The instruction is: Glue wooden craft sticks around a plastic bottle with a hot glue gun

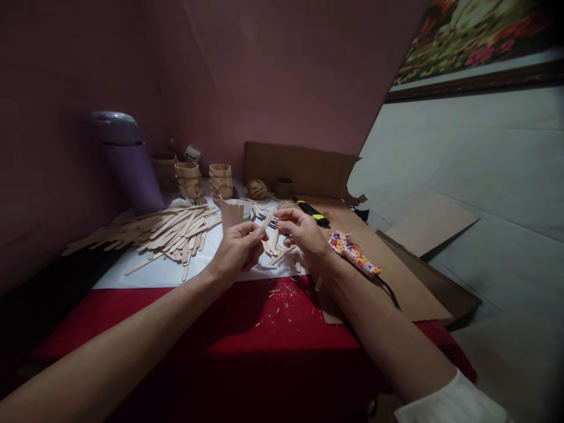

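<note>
My left hand (240, 249) is closed, pinching a short flat wooden craft stick (267, 220) between thumb and fingers. Just to its right, my right hand (304, 232) has its fingertips drawn together near the stick's end; what they hold, if anything, is too small to make out. Behind my left hand stands a cup-shaped piece made of upright craft sticks (231, 214). Loose stick pieces (281, 256) lie under and between the hands. A big heap of craft sticks (176, 232) spreads over the white paper (114, 276) on the left.
Two stick cups (188, 181) stand at the back, near a twine ball (257, 189) and a purple flask (132, 170). A black-and-yellow tool (312, 212) and a flower-patterned, corded glue gun (353, 254) rest on cardboard (396, 282). Scraps dot the red cloth (282, 329).
</note>
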A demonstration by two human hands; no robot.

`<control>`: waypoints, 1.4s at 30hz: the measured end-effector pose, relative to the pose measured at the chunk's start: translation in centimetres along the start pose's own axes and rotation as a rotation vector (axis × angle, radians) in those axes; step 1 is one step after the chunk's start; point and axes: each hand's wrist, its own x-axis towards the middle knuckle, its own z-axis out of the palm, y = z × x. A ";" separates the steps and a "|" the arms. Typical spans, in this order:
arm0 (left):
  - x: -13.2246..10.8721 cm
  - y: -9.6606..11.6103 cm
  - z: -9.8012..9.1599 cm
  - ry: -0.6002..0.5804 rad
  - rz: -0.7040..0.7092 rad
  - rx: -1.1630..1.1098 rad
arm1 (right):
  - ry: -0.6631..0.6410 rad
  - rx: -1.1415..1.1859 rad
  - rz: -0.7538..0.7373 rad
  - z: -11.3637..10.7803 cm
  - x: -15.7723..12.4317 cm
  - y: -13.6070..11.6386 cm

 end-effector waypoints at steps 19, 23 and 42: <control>-0.2 0.2 0.5 -0.059 -0.018 0.009 | -0.078 0.045 -0.136 0.8 -0.9 0.2; 0.0 0.0 0.3 -0.038 -0.001 0.043 | -0.097 0.006 -0.162 0.9 -1.0 0.1; 0.2 -0.3 0.1 -0.066 -0.022 0.012 | -0.057 0.028 -0.139 1.0 -0.9 0.1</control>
